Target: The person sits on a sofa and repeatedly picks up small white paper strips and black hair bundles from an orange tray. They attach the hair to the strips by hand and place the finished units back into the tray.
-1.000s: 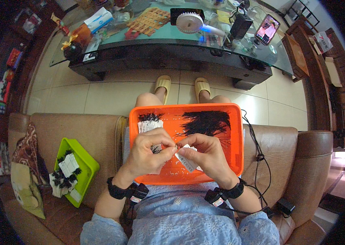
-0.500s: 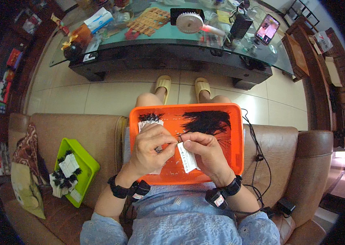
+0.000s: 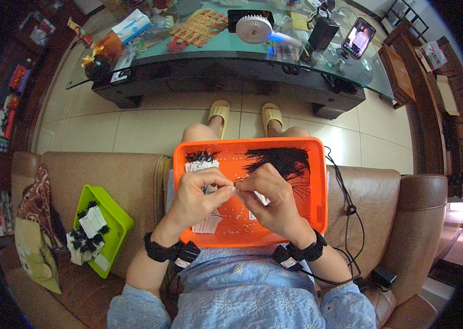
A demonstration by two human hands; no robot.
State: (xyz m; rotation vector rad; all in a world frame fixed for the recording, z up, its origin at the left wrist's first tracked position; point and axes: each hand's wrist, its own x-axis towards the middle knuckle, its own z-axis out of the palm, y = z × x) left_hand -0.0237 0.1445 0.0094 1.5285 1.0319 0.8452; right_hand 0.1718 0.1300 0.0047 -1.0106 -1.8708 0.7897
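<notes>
Over an orange tray on my lap, my left hand and my right hand meet with closed fingertips. Between them a short bit of thin black string shows; most of it is hidden by the fingers. A white paper tag with printing is partly covered by my right hand; I cannot tell whether it hangs from the string. A thick bundle of black strings lies at the tray's far right, and a smaller black bunch at the far left. White printed tags lie under my left hand.
Small white bits are scattered in the tray. On the sofa to the left, a green basket holds tags with black strings. A black cable runs at my right. Ahead, a glass table bears a white fan and a phone.
My right hand has turned and its fingers have curled upward over the white tag, which was plainly visible hanging below. My left hand has shifted slightly; the fingertips remain together.
</notes>
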